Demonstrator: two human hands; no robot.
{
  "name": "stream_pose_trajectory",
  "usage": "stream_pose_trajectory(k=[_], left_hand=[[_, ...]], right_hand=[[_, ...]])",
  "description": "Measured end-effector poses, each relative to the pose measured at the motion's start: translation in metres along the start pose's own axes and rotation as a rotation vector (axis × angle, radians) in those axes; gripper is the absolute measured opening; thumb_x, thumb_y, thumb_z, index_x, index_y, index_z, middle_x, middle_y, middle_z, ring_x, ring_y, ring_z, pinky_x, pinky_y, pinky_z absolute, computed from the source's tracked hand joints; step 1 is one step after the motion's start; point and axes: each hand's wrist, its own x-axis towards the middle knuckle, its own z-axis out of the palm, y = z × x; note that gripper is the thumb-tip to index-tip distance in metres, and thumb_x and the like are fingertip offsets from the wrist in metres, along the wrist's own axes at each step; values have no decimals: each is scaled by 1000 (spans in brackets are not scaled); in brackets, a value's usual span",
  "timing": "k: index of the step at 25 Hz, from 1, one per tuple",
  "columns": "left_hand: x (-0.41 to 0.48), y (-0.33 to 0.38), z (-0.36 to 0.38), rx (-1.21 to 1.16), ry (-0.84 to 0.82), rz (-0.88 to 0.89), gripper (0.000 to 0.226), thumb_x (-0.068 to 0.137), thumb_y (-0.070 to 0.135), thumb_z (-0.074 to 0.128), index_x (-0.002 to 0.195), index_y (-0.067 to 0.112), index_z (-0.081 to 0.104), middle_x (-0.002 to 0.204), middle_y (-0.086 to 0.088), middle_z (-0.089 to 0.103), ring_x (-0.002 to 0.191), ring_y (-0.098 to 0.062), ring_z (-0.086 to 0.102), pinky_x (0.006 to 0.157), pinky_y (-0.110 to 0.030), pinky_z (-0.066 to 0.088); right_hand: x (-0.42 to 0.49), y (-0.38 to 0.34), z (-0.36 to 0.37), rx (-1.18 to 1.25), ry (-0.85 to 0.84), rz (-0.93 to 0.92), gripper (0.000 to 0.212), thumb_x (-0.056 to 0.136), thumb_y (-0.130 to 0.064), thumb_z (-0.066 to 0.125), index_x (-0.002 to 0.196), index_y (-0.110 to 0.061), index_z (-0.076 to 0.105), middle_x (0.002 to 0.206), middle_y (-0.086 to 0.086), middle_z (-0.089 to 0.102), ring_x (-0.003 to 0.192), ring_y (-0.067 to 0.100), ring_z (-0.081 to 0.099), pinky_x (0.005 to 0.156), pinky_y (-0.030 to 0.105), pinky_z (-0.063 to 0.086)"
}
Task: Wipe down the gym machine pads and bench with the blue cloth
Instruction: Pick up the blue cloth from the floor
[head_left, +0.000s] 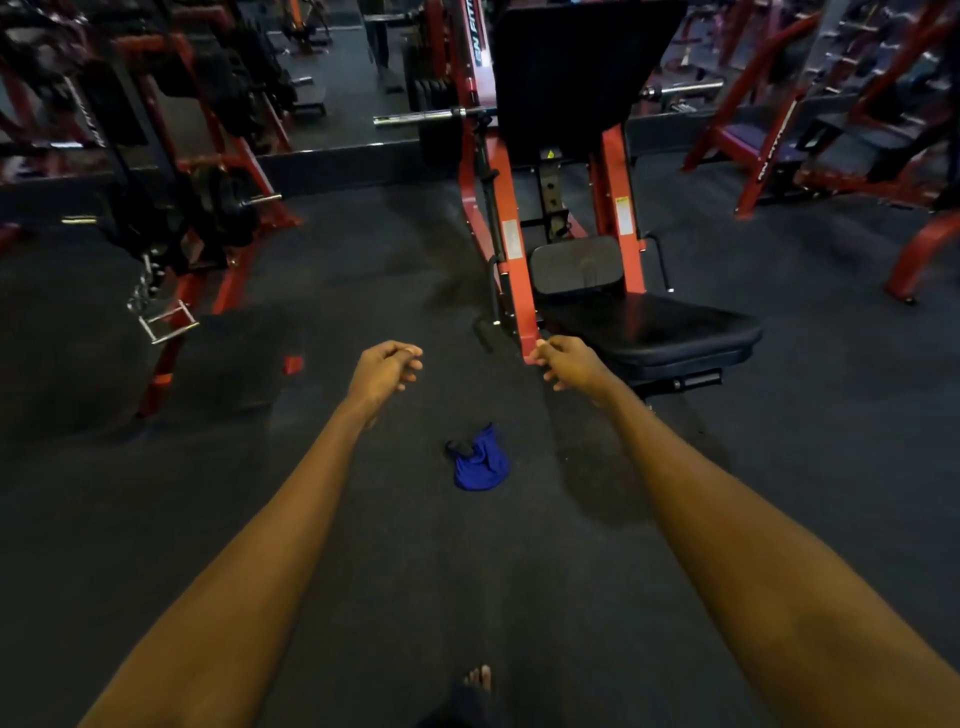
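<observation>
At the bottom edge a bare foot (478, 678) shows its toes on the dark rubber floor (363, 561). Both bare forearms stretch forward from the lower corners.

Between the forearms, nearer the hands than the foot, the blue cloth (482, 460) lies crumpled on the floor. Neither hand touches it.

The left hand (387, 369) hangs in the air above the floor beyond the cloth. Its grip is slack, the fingers loosely curled with nothing in them. The right hand (569, 364) is level with it, its grip just as loose and empty. Its fingertips lie over the foot of the red frame (522, 291); whether they touch the metal I cannot tell from this angle.

Just right of that hand is the black bench (654, 327), a wide padded seat set low. Behind it a smaller black pad (576, 265) stands upright between the two red uprights. Higher up, a large black panel (566, 78) fills the top of the frame. A chrome bar (426, 117) sticks out to its left.

On the left stands another red machine (223, 208) loaded with black plates, and a chrome handle (163, 319) on a chain hangs in front of it. More red machines (831, 130) stand far right, blurred.
</observation>
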Motion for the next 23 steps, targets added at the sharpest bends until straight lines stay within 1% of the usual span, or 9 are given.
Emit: stream_pose_trajectory(k=[4, 8, 12, 14, 16, 18, 19, 20, 23], left_hand=[[87, 3, 7, -26, -25, -26, 14, 98, 16, 55, 93, 17, 68, 81, 1, 68, 67, -9, 60, 54, -17, 42], [179, -14, 25, -11, -48, -94, 13, 98, 17, 56, 95, 16, 68, 82, 0, 68, 68, -10, 60, 55, -18, 43], [273, -43, 46, -1, -20, -164, 16, 98, 15, 56, 87, 20, 67, 81, -1, 68, 66, -10, 59, 56, -19, 42], [321, -66, 63, 12, -13, -221, 16, 98, 14, 54, 90, 20, 67, 83, -1, 68, 66, -10, 59, 57, -20, 42], [367, -91, 81, 31, -27, -276, 15, 99, 14, 53, 95, 18, 67, 83, -1, 68, 66, -9, 59, 58, -21, 42], [413, -122, 99, 40, -25, -310, 16, 99, 14, 52, 96, 19, 66, 83, 1, 67, 66, -8, 58, 59, -21, 42], [433, -138, 107, 38, -20, -312, 17, 99, 14, 52, 95, 21, 66, 83, 1, 67, 66, -8, 58, 60, -21, 42], [450, -156, 114, 38, -22, -317, 17, 99, 15, 51, 95, 22, 66, 84, 1, 68, 68, -8, 59, 61, -21, 43], [506, -247, 146, 57, -50, -365, 17, 100, 18, 52, 101, 22, 68, 89, 1, 70, 74, -10, 62, 66, -23, 45]], right_hand=[[76, -2, -2, 24, 18, 29, 27, 106, -33, 45, 105, -15, 66, 98, 2, 67, 76, 11, 62, 63, 26, 52], [166, 17, 10, 30, -20, 96, 26, 105, -33, 45, 98, -20, 65, 96, 2, 66, 73, 11, 61, 62, 27, 52], [268, 41, 34, 9, -117, 128, 32, 106, -31, 44, 109, -9, 67, 96, 3, 63, 69, 9, 58, 62, 28, 51], [325, 60, 53, -5, -173, 174, 32, 106, -32, 45, 108, -9, 67, 96, 2, 64, 71, 11, 59, 62, 28, 51], [379, 87, 75, -57, -243, 238, 34, 105, -34, 45, 108, -9, 67, 95, -2, 65, 79, 16, 63, 65, 32, 55], [433, 119, 104, -97, -297, 297, 32, 104, -38, 46, 103, -14, 68, 102, 4, 70, 88, 24, 68, 77, 42, 59], [455, 133, 117, -125, -320, 313, 32, 103, -39, 47, 101, -15, 68, 105, 9, 70, 92, 27, 69, 83, 46, 59], [473, 148, 132, -148, -346, 324, 33, 103, -38, 47, 102, -13, 69, 106, 11, 70, 94, 28, 68, 86, 46, 57], [539, 218, 192, -250, -433, 349, 35, 104, -33, 47, 110, -5, 67, 102, 11, 66, 93, 24, 62, 84, 40, 50]])
